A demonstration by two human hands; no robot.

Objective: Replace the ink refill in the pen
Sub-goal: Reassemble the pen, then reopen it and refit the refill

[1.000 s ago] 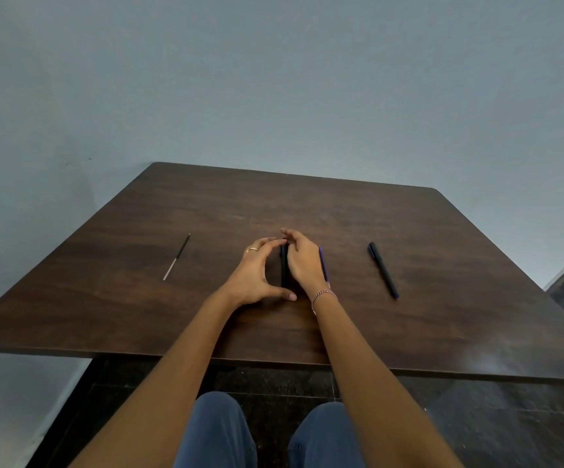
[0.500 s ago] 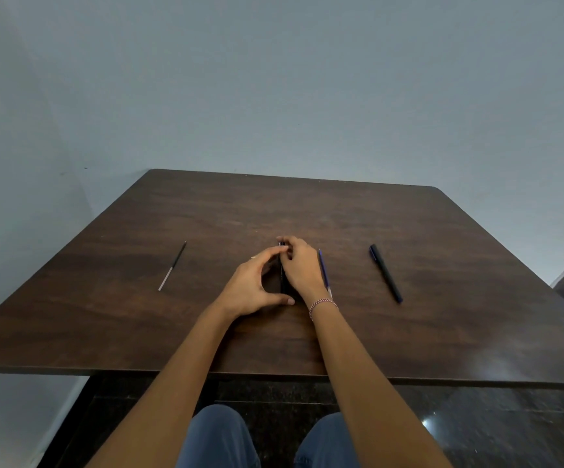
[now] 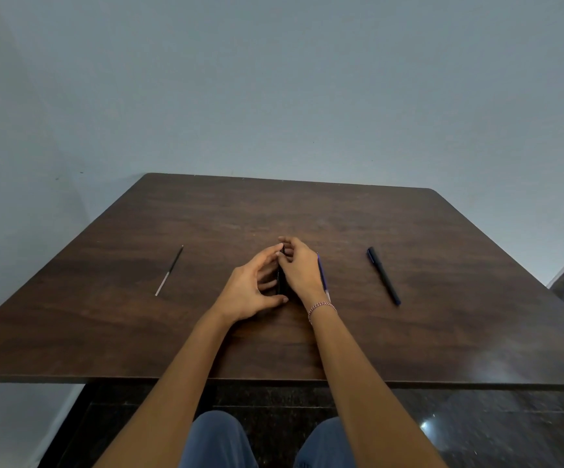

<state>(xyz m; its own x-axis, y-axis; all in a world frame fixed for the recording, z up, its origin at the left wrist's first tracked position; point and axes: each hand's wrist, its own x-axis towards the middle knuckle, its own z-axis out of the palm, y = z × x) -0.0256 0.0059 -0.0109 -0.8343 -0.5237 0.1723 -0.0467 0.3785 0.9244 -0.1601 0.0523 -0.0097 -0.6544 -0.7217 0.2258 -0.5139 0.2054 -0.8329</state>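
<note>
A black pen (image 3: 279, 282) lies lengthwise between my two hands at the middle of the dark wooden table (image 3: 442, 332). My left hand (image 3: 252, 287) curls around its left side, thumb at the near end and fingertips at the far end. My right hand (image 3: 299, 268) presses against its right side, fingers meeting the left fingertips at the far tip. Most of the pen is hidden. A thin blue-violet refill (image 3: 323, 278) lies just right of my right hand. A second thin refill (image 3: 169, 270), dark with a pale near end, lies to the left.
Another black pen (image 3: 383, 275) lies on the right part of the table, pointing away and slightly left. A plain grey wall stands behind the table. My knees in blue trousers show below the near edge, over a dark polished floor.
Both hands stay on the black pen. The fingertips have closed in more tightly at its far end, and the view has shifted slightly.
</note>
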